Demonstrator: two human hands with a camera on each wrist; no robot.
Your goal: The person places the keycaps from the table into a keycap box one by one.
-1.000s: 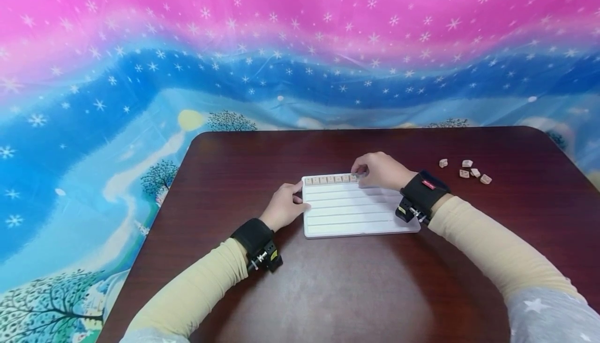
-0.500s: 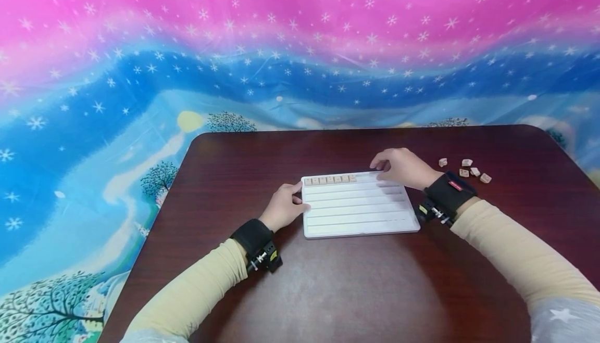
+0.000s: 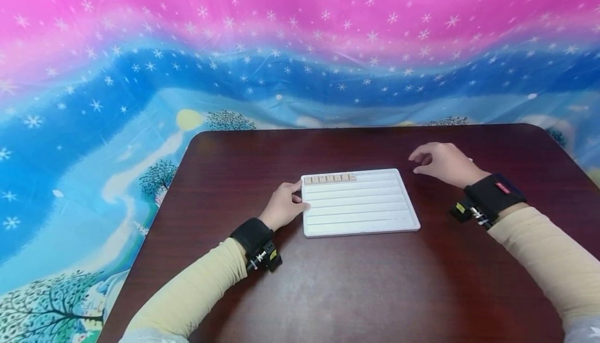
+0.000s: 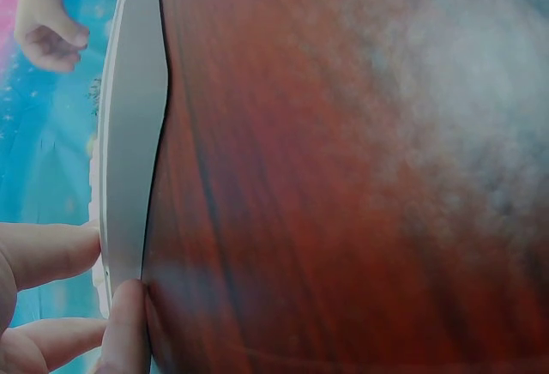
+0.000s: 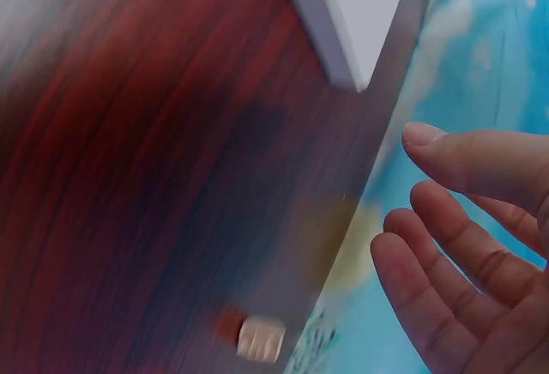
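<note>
A white tray (image 3: 356,205) with raised parallel rows lies on the dark wooden table. Along the left part of its far row stand several small beige keycaps (image 3: 329,179), side by side. My left hand (image 3: 283,206) holds the tray's left edge, its thumb and fingers against the rim, as the left wrist view also shows. Off the tray's far right corner, my right hand (image 3: 445,163) hovers over the table with loosely bent fingers and nothing between them. In the right wrist view one loose keycap (image 5: 261,340) lies on the table below that hand.
The right hand and wrist hide most of the loose keycaps at the right in the head view. The table (image 3: 356,291) extends around the tray. Behind its far edge hangs a pink and blue cloth (image 3: 300,62) with printed snowflakes.
My right hand has lifted from the keycap row and moved right, past the tray's corner, toward the loose keycaps. The left hand stays on the tray's edge.
</note>
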